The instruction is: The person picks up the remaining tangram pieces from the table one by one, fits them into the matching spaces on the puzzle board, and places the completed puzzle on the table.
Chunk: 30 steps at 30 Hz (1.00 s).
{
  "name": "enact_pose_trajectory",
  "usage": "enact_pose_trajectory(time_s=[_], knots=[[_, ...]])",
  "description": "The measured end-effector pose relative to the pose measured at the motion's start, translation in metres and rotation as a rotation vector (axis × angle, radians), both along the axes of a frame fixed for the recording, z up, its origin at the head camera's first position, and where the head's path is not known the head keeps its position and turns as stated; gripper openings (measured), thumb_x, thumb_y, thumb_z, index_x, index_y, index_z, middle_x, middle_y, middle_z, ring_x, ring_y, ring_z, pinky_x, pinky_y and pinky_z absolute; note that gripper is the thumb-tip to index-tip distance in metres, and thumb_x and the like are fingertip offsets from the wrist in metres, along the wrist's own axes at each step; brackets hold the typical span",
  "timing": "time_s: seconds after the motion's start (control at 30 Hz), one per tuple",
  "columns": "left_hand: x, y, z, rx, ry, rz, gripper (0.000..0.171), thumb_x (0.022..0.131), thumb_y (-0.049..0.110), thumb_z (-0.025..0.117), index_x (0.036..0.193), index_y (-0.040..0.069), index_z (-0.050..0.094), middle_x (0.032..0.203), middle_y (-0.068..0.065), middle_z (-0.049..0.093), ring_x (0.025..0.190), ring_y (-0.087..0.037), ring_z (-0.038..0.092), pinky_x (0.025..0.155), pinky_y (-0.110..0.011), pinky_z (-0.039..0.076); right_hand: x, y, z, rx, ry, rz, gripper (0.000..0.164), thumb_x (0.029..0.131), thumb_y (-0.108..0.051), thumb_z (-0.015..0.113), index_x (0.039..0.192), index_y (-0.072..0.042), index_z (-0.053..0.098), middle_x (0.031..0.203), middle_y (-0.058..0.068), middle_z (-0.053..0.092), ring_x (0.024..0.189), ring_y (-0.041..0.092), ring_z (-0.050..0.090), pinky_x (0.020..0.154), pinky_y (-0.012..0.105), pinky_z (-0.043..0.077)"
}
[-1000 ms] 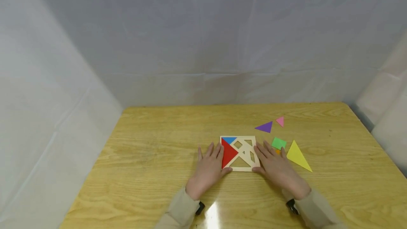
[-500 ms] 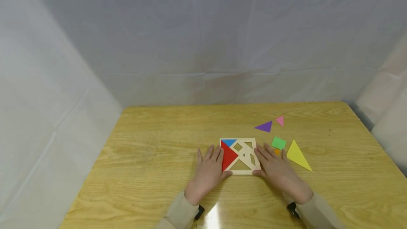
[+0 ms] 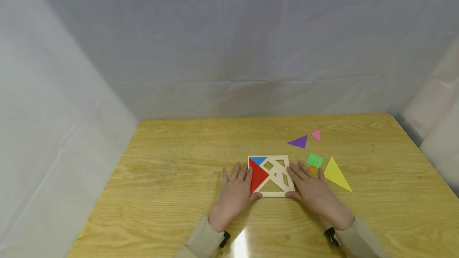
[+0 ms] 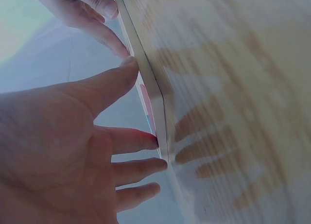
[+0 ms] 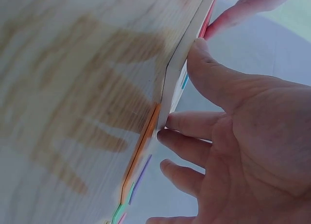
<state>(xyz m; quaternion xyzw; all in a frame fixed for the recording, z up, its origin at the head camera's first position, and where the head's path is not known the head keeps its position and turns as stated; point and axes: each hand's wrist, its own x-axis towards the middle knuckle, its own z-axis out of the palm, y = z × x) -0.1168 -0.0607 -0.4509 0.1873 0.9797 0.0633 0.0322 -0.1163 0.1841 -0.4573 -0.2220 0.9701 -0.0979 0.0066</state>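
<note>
A pale wooden tangram board (image 3: 273,194) lies flat on the table, with a red triangle (image 3: 257,175) and a blue triangle (image 3: 257,160) set in its left part. Cutouts in the rest of it show the tabletop. My left hand (image 3: 234,192) rests along the board's left side, thumb at the near edge and fingers extended. On the opposite side, my right hand (image 3: 315,190) touches the board's right edge the same way. The right wrist view shows the right thumb (image 5: 206,68) against the edge, with an orange piece (image 5: 138,153) lying beside the board.
Right of the board lie a green piece (image 3: 314,160) and a large yellow triangle (image 3: 336,175). Farther back are a purple triangle (image 3: 299,141) and a small pink triangle (image 3: 316,135). White sheeting (image 3: 229,51) hangs behind the wooden table (image 3: 172,162).
Over the second, the board has shifted slightly toward the near edge between both hands; most of that came in the first half. Since then hands and board have hardly moved.
</note>
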Motion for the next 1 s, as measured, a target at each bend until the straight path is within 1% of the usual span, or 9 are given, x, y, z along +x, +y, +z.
enact_pose_trajectory(time_s=[0.13,0.23,0.37,0.47,0.63,0.77,0.83,0.9,1.0], knots=[[-0.002,-0.001,0.000,0.003,0.000,-0.029,0.082,0.093,0.053,0.066,0.153,0.003,0.043,0.160,-0.015,0.038,0.150,-0.035,0.030,0.116,-0.067,0.025,0.000,0.000,0.000,0.013,-0.003,-0.003,0.070,0.095,-0.043,0.066,0.148,-0.001,0.051,0.154,0.016,0.047,0.145,0.042,0.036,0.105,0.080,0.024],[-0.004,-0.002,0.000,-0.017,-0.001,-0.095,0.079,0.095,0.053,0.063,0.156,0.008,0.041,0.163,-0.009,0.034,0.151,-0.030,0.029,0.116,-0.066,0.026,0.000,-0.001,0.001,0.020,-0.013,-0.010,0.070,0.095,-0.043,0.066,0.148,-0.001,0.050,0.155,0.016,0.046,0.146,0.042,0.036,0.105,0.080,0.024],[-0.004,-0.001,0.000,-0.046,-0.033,-0.169,0.071,0.099,0.051,0.058,0.157,0.013,0.041,0.164,-0.004,0.033,0.151,-0.025,0.032,0.116,-0.064,0.027,0.000,-0.002,0.002,0.025,-0.024,-0.016,0.070,0.095,-0.043,0.066,0.149,-0.001,0.049,0.155,0.016,0.046,0.146,0.042,0.036,0.106,0.079,0.024],[-0.003,0.000,-0.001,-0.061,-0.055,-0.175,0.068,0.101,0.049,0.056,0.156,0.013,0.041,0.164,-0.004,0.033,0.150,-0.024,0.034,0.116,-0.064,0.027,0.000,-0.002,0.002,0.023,-0.029,-0.016,0.070,0.095,-0.043,0.066,0.149,-0.001,0.049,0.155,0.016,0.045,0.146,0.042,0.035,0.106,0.079,0.024],[-0.001,0.001,-0.003,-0.065,-0.051,-0.162,0.066,0.102,0.047,0.055,0.156,0.013,0.042,0.165,-0.006,0.031,0.150,-0.023,0.033,0.116,-0.065,0.027,-0.002,-0.001,0.000,0.013,-0.034,-0.010,0.071,0.095,-0.043,0.066,0.149,-0.001,0.049,0.155,0.016,0.046,0.145,0.042,0.036,0.105,0.080,0.024],[0.000,0.001,-0.002,-0.055,-0.055,-0.159,0.065,0.102,0.046,0.054,0.156,0.012,0.041,0.165,-0.006,0.030,0.151,-0.023,0.031,0.116,-0.066,0.025,-0.007,0.007,0.001,-0.021,-0.040,0.014,0.070,0.093,-0.041,0.069,0.147,-0.001,0.051,0.154,0.017,0.047,0.145,0.044,0.036,0.105,0.080,0.025],[0.000,0.001,-0.002,-0.056,-0.060,-0.158,0.065,0.103,0.046,0.053,0.157,0.013,0.040,0.166,-0.006,0.029,0.152,-0.023,0.030,0.116,-0.066,0.025,-0.011,0.014,0.004,-0.046,-0.025,0.029,0.067,0.092,-0.037,0.072,0.146,-0.002,0.053,0.152,0.018,0.048,0.144,0.045,0.036,0.105,0.079,0.026],[0.001,0.001,-0.001,-0.053,-0.062,-0.161,0.065,0.103,0.046,0.053,0.157,0.012,0.040,0.166,-0.006,0.029,0.152,-0.023,0.030,0.116,-0.066,0.025,-0.015,0.025,0.008,-0.055,0.005,0.041,0.063,0.091,-0.033,0.074,0.143,-0.003,0.056,0.150,0.020,0.050,0.142,0.046,0.038,0.103,0.078,0.030],[0.001,0.001,-0.001,-0.047,-0.064,-0.162,0.065,0.103,0.046,0.053,0.157,0.012,0.040,0.165,-0.007,0.029,0.152,-0.024,0.030,0.116,-0.067,0.024,-0.023,0.045,0.016,-0.079,0.068,0.065,0.050,0.090,-0.023,0.076,0.132,0.001,0.064,0.136,0.023,0.061,0.128,0.047,0.054,0.098,0.069,0.044]])
